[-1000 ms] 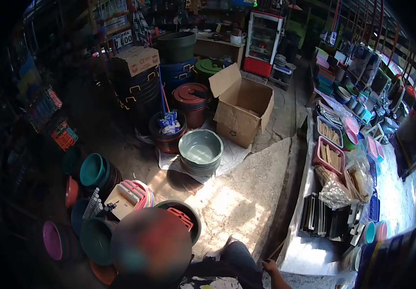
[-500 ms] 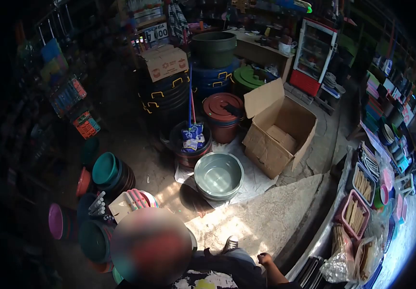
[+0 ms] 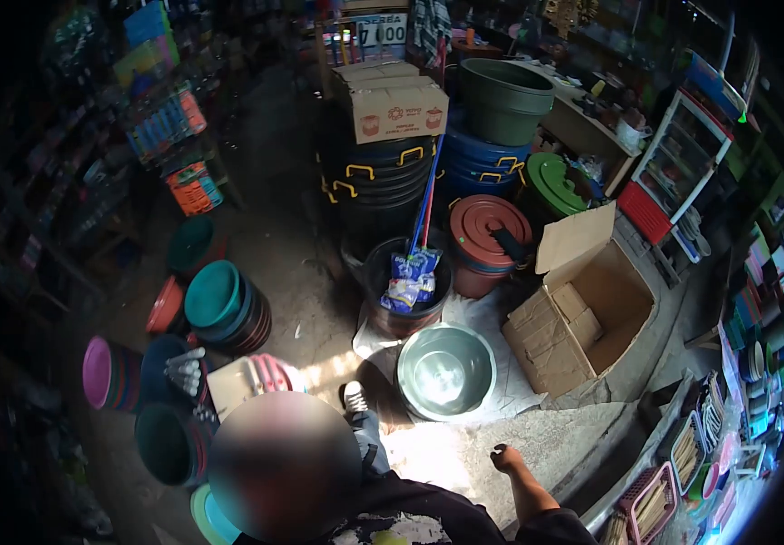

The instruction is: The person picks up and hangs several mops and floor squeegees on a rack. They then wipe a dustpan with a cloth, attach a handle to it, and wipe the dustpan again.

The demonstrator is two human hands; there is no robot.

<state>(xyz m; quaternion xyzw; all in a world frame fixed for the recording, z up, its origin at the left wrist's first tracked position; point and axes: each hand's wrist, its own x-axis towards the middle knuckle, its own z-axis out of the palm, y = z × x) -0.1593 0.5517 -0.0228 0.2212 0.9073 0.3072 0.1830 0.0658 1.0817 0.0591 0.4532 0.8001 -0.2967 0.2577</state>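
Grey bowls (image 3: 446, 371) sit stacked on the floor beside the open box (image 3: 582, 318), near the right hand (image 3: 505, 457), whose fingers look curled in on nothing, and the left hand is hidden.

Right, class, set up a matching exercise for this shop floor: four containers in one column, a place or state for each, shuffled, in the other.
1 grey round plastic basin
2 brown cardboard box on the floor
3 red-brown round plastic bin
4 dark green round plastic tub

a atop blue drums
b lid on
c flaps open
d nearest the right hand

Pairs: 1-d, 2-c, 3-b, 4-a
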